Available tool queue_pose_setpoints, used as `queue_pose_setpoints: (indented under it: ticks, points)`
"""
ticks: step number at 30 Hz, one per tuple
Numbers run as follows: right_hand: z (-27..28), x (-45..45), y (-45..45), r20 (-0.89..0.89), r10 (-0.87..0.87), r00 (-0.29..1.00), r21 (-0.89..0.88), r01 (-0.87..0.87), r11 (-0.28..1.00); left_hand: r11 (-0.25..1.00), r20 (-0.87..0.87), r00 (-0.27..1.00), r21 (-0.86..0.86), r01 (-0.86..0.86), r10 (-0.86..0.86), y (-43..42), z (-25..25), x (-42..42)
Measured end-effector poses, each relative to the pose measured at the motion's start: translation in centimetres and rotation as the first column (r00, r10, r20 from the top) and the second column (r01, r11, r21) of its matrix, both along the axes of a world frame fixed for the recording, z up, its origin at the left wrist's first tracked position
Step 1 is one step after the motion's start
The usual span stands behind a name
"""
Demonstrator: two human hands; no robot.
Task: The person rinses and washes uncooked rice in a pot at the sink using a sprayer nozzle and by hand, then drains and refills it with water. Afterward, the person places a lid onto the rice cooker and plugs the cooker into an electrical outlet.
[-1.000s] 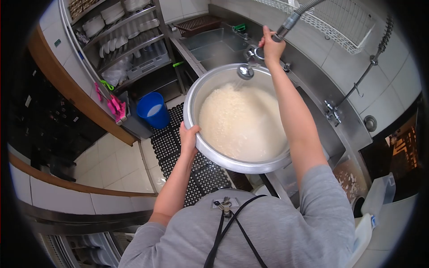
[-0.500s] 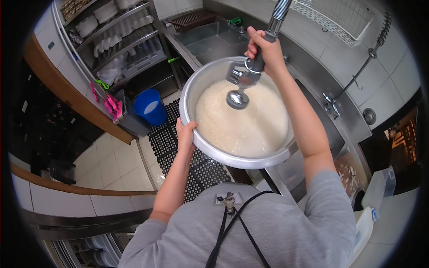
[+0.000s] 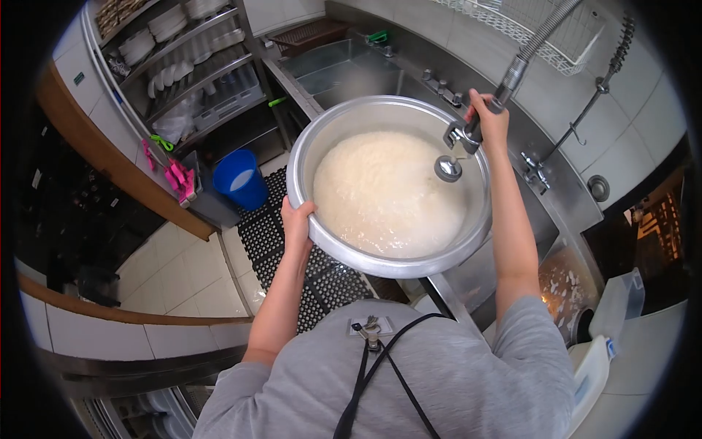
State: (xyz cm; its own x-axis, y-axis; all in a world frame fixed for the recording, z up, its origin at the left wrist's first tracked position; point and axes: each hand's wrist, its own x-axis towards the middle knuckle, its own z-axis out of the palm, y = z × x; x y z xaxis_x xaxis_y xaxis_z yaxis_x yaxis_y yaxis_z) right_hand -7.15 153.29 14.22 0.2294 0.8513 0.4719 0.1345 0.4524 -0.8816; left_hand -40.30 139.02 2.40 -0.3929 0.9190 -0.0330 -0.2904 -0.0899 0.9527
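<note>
A large round metal pot [image 3: 298, 170] holds pale rice [image 3: 380, 175] under cloudy water. My left hand [image 3: 296, 223] grips the pot's rim at the lower left, thumb over the edge. My right hand [image 3: 488, 121] is closed around the dark handle of a spray hose [image 3: 515, 73], above the pot's right side. The round metal spray head [image 3: 447, 168] hangs over the right part of the rice and points down into the pot.
Behind the pot is a steel sink [image 3: 344, 69] with wall taps [image 3: 442, 86]. To the left stand a blue bucket [image 3: 245, 192], a dish rack [image 3: 197, 80] and pink-handled tools [image 3: 178, 175]. A black rubber mat [image 3: 267, 233] lies on the floor. At right is another tap [image 3: 536, 172].
The spray head has moved from the pot's upper middle, across its centre, to the right side with my right hand. Water now covers more of the rice. My left hand still grips the rim.
</note>
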Motion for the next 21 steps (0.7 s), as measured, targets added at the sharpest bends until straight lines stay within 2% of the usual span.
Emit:
queue_pose_setpoints:
  ticks: [2, 4, 6, 8, 10, 12, 13, 14, 15, 17, 18, 19, 20, 21]
  points:
    - [-0.7, 1.4, -1.1, -0.104, -0.051, 0.993, -0.042, 0.047, 0.998, 1.000, -0.005, 1.000, -0.010, 0.006, -0.006, 0.0, 0.1, 0.1]
    - [-1.1, 2.7, -2.3, -0.099, -0.048, 0.994, -0.069, 0.041, 0.997, 1.000, 0.016, 1.000, 0.016, 0.002, -0.002, 0.0, 0.1, 0.2]
    - [-1.3, 3.5, -3.4, -0.117, -0.096, 0.988, 0.014, 0.098, 0.995, 1.000, 0.007, 1.000, -0.006, 0.000, 0.000, -0.1, 0.3, 0.3]
    - [-2.4, 4.5, -3.7, -0.093, -0.096, 0.991, 0.008, 0.097, 0.995, 1.000, -0.019, 1.000, -0.015, -0.009, 0.008, 0.0, 0.3, 0.2]
    - [-2.7, 4.6, -4.3, 0.045, -0.343, 0.938, 0.242, 0.323, 0.915, 1.000, 0.012, 1.000, -0.019, 0.008, -0.008, 0.2, -0.2, -0.1]
    - [-1.5, 3.7, -4.6, -0.017, -0.331, 0.943, 0.243, 0.325, 0.914, 0.999, 0.010, 1.000, -0.029, 0.016, -0.015, 0.4, -0.4, -0.3]
    - [-0.2, 2.5, -5.1, -0.050, -0.644, 0.764, 0.504, 0.576, 0.644, 1.000, 0.012, 1.000, -0.029, 0.009, -0.009, 0.4, -0.5, -0.3]
    - [1.4, 0.9, -5.5, -0.181, -0.848, 0.498, 0.695, 0.675, 0.247, 1.000, 0.015, 1.000, -0.025, 0.014, -0.014, 0.4, -0.5, -0.3]
    - [2.9, -0.8, -5.7, -0.180, -0.844, 0.506, 0.696, 0.672, 0.254, 1.000, 0.019, 1.000, -0.021, 0.018, -0.018, 0.4, -0.6, -0.3]
    - [5.0, -5.0, -5.7, -0.092, -0.755, 0.649, 0.906, 0.369, 0.206, 1.000, 0.019, 1.000, -0.004, 0.004, -0.004, 0.3, -0.4, -0.1]
    - [4.1, -7.3, -4.9, 0.240, -0.551, 0.800, 0.823, 0.134, 0.553, 1.000, 0.019, 1.000, 0.014, 0.002, -0.002, 0.3, -0.3, 0.0]
    - [4.3, -10.0, -3.5, 0.469, -0.379, 0.798, 0.750, -0.133, 0.648, 1.000, 0.010, 1.000, -0.003, 0.012, -0.012, 0.3, -0.2, -0.1]
    - [2.0, -12.9, -1.9, 0.626, -0.047, 0.778, 0.458, -0.319, 0.830, 1.000, 0.010, 1.000, 0.000, 0.010, -0.010, 0.3, -0.3, -0.1]
    - [-1.0, -15.2, 0.0, 0.772, 0.099, 0.627, 0.207, -0.395, 0.895, 1.000, 0.027, 1.000, 0.004, 0.004, -0.004, 0.3, -0.5, -0.2]
